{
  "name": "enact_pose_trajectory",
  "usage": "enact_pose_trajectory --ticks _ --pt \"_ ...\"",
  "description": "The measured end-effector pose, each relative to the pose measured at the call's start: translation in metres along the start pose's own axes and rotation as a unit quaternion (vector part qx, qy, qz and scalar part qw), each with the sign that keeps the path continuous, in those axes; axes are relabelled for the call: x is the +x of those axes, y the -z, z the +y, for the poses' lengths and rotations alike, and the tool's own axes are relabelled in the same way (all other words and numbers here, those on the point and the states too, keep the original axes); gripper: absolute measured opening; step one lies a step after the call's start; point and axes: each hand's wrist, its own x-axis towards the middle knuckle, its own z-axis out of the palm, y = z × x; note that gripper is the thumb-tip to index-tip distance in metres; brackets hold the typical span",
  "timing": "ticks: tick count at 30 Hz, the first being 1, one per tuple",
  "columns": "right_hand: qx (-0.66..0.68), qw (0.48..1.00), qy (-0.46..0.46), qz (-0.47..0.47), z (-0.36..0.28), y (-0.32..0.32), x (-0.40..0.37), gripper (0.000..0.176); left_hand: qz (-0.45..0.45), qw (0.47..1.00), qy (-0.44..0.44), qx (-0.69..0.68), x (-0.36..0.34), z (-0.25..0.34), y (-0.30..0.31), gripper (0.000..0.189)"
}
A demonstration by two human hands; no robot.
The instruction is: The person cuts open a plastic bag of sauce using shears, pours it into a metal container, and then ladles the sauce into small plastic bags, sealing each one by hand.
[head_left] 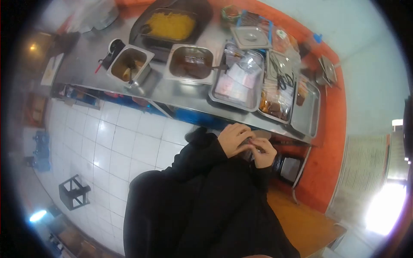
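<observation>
In front of my body, just off the counter's front edge, my two hands meet at the fingertips. My left hand (233,138) has its fingers bent and drawn together. Touching it from the right, my right hand (263,153) is closed in a pinch. Whatever lies between the fingertips is small and mostly hidden; only a dark, slightly reddish bit shows there. Closest beyond the hands on the steel counter (183,98) is a metal tray (213,96) of packets in clear plastic. Beside it sits a second tray (275,117) with bagged brown food and black-handled scissors (285,81).
Left along the counter stand a steel pan of brown sauce (191,64), another pan with utensils (129,64) and a tray of yellow food (170,26). A shallow metal tray (307,112) is at the right. A dark stool (74,192) stands on the tiled floor; an orange-brown bench (301,221) is lower right.
</observation>
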Motion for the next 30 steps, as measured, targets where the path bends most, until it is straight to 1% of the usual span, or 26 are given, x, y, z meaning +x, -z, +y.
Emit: enact_pose_trajectory --ticks 1,2,3,4,5,6,7,8,9,10,11,12,13,14,16,17,18,19,20,22,23,25,26,28,29,30 --pt "0.007 1.0 -0.012 -0.005 -0.011 -0.003 0.005 0.012 0.004 1.0 0.004 0.004 -0.001 -0.007 0.003 0.011" --pt "0.008 1.0 -0.013 -0.011 -0.019 -0.009 0.008 0.012 -0.02 0.999 0.023 -0.034 -0.004 -0.016 0.005 0.012" --pt "0.065 0.996 -0.068 -0.002 -0.026 -0.015 0.011 0.014 -0.044 0.996 0.04 -0.071 -0.005 -0.023 0.008 0.014" --pt "0.12 0.985 -0.122 0.007 -0.033 -0.022 0.016 0.017 -0.04 0.996 0.043 -0.069 -0.005 -0.028 0.014 0.014" --pt "0.121 0.985 -0.122 0.001 -0.039 -0.03 0.022 0.017 -0.036 0.997 0.014 -0.061 -0.004 -0.033 0.022 0.013" --pt "0.045 0.994 -0.085 -0.047 -0.045 -0.039 0.028 0.019 -0.034 0.998 -0.014 -0.052 -0.003 -0.038 0.03 0.013" --pt "-0.029 0.994 -0.046 -0.093 -0.048 -0.048 0.034 0.021 -0.032 0.998 -0.011 -0.048 -0.002 -0.04 0.04 0.013" --pt "-0.024 0.994 -0.048 -0.096 -0.048 -0.055 0.037 0.021 -0.005 1.0 -0.011 -0.015 -0.001 -0.038 0.051 0.014" --pt "-0.062 0.982 -0.067 -0.167 -0.045 -0.063 0.042 0.022 0.021 1.0 -0.013 0.019 0.0 -0.041 0.062 0.015" --pt "-0.099 0.963 -0.082 -0.236 -0.044 -0.072 0.048 0.023 0.018 0.999 -0.012 0.026 0.0 -0.05 0.07 0.015" --pt "-0.036 0.975 -0.054 -0.213 -0.051 -0.08 0.055 0.013 0.048 0.997 0.021 0.049 -0.002 -0.059 0.078 0.015" --pt "-0.03 0.974 -0.054 -0.217 -0.048 -0.089 0.063 0.013 0.079 0.993 0.054 0.071 -0.003 -0.067 0.085 0.015" --pt "0.016 0.976 -0.036 -0.213 -0.044 -0.099 0.07 0.011 0.077 0.987 0.076 0.119 -0.002 -0.072 0.093 0.022" --pt "0.063 0.976 -0.019 -0.207 -0.044 -0.109 0.077 0.01 0.072 0.986 0.082 0.124 -0.004 -0.075 0.103 0.022" --pt "0.071 0.976 -0.031 -0.202 -0.049 -0.128 0.094 0.013 -0.005 0.971 0.066 0.229 0.0 -0.079 0.127 0.036" --pt "0.035 0.975 0.01 -0.218 -0.047 -0.135 0.103 0.014 -0.009 0.971 0.064 0.231 0.003 -0.08 0.136 0.036" --pt "0.0 0.971 0.05 -0.232 -0.047 -0.142 0.112 0.015 -0.025 0.967 0.053 0.25 0.007 -0.08 0.145 0.042" --pt "-0.047 0.972 0.05 -0.223 -0.052 -0.148 0.119 0.02 -0.042 0.962 0.042 0.266 0.008 -0.081 0.151 0.049" --pt "-0.045 0.973 0.046 -0.22 -0.058 -0.156 0.124 0.02 -0.047 0.962 0.041 0.266 0.008 -0.086 0.152 0.049" --pt "-0.077 0.981 0.051 -0.168 -0.069 -0.169 0.13 0.023 -0.001 0.943 0.028 0.331 0.004 -0.1 0.146 0.05" --pt "-0.075 0.982 0.047 -0.164 -0.074 -0.173 0.133 0.023 -0.007 0.943 0.025 0.331 0.005 -0.105 0.146 0.05" --pt "-0.061 0.985 0.035 -0.16 -0.08 -0.179 0.136 0.026 0.07 0.946 0.006 0.317 0.006 -0.115 0.146 0.051" --pt "-0.063 0.986 0.03 -0.153 -0.078 -0.182 0.138 0.026 0.064 0.948 0.001 0.312 0.006 -0.121 0.145 0.051" --pt "-0.012 0.987 0.112 -0.117 -0.07 -0.184 0.146 0.023 0.095 0.942 0.008 0.322 0.006 -0.133 0.143 0.052" --pt "-0.016 0.988 0.107 -0.111 -0.072 -0.179 0.156 0.023 0.091 0.944 0.004 0.316 0.008 -0.133 0.147 0.052" --pt "-0.136 0.969 0.185 -0.087 -0.079 -0.169 0.172 0.02 0.109 0.953 0.053 0.279 0.011 -0.131 0.155 0.052"
